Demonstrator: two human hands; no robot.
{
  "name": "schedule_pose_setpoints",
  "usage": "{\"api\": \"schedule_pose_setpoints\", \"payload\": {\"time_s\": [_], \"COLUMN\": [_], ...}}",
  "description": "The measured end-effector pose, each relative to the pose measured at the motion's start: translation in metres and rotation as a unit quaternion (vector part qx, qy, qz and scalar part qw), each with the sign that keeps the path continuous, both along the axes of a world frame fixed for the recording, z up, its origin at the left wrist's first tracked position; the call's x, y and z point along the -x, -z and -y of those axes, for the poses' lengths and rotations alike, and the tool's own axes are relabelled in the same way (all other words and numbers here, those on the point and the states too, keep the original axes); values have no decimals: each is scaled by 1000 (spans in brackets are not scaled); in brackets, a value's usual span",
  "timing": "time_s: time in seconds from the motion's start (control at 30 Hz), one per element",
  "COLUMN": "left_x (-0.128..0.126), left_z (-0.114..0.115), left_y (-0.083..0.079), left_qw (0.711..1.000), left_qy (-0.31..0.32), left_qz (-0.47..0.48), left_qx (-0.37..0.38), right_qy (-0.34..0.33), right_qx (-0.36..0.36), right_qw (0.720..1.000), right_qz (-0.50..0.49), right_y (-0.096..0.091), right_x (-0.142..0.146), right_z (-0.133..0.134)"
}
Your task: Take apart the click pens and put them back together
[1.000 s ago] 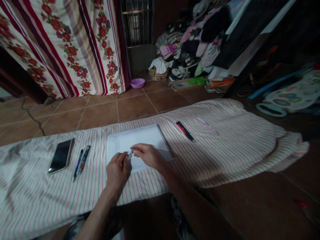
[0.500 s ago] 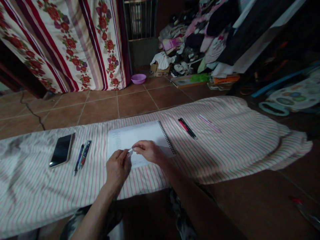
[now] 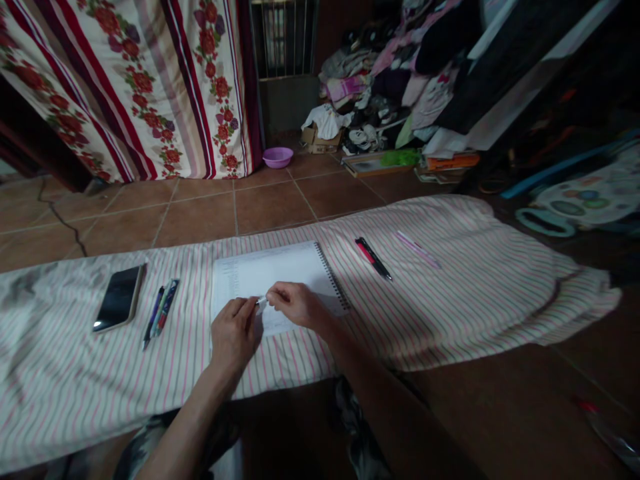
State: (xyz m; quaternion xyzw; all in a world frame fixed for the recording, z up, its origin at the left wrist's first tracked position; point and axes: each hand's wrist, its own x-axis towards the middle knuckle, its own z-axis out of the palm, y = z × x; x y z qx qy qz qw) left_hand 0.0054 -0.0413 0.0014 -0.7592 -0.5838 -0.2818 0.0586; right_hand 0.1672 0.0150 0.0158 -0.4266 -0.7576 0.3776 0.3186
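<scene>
Over the lower part of an open spiral notebook (image 3: 280,267), both my hands are closed on a slim white pen (image 3: 263,301), of which only a short piece shows between the fingers. My left hand (image 3: 234,330) pinches its dark left end. On the other end are the fingertips of my right hand (image 3: 296,303). Handwriting runs down the left side and along the top of the page. To the right lie a red and black pen (image 3: 373,259) and a pink and white pen (image 3: 419,250). Several pens (image 3: 161,312) rest together on the left.
A phone (image 3: 119,298) lies on the striped cloth (image 3: 450,300) at the left. Beyond the cloth are a tiled floor (image 3: 200,207), a purple basin (image 3: 277,157), a flowered curtain (image 3: 150,87) and a heap of clothes (image 3: 390,73).
The view has shifted slightly. My right hand has moved a little to the right relative to my left, both still on the white pen; the other things lie where they were.
</scene>
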Motion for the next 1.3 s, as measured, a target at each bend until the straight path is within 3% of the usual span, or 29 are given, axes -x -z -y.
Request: {"api": "schedule_pose_setpoints", "payload": {"time_s": [0.2,0.37,0.57,0.73,0.87,1.03,1.13,1.3], "left_x": [0,-2,-4,-6,-8,-13,-17,-19], "left_z": [-3,-3,-1,-1,-3,4,10,27], "left_y": [-6,-3,1,0,0,2,-10,-51], "left_qw": [995,994,998,1000,1000,999,998,984], "left_qy": [-38,-23,-4,-3,-9,-6,13,-12], "left_qz": [73,77,47,-3,-2,41,54,127], "left_qx": [61,71,39,-2,-20,-29,15,125], "right_qy": [0,3,17,27,32,2,-3,48], "right_qx": [39,24,76,70,104,181,204,210], "right_qw": [991,991,991,993,983,950,943,929], "right_qz": [-131,-130,-107,-86,-149,-253,-263,-299], "right_y": [7,9,11,14,11,8,3,-24], "right_x": [1,2,2,3,4,4,5,-1], "right_z": [-4,-5,-3,-2,-3,3,10,31]}}
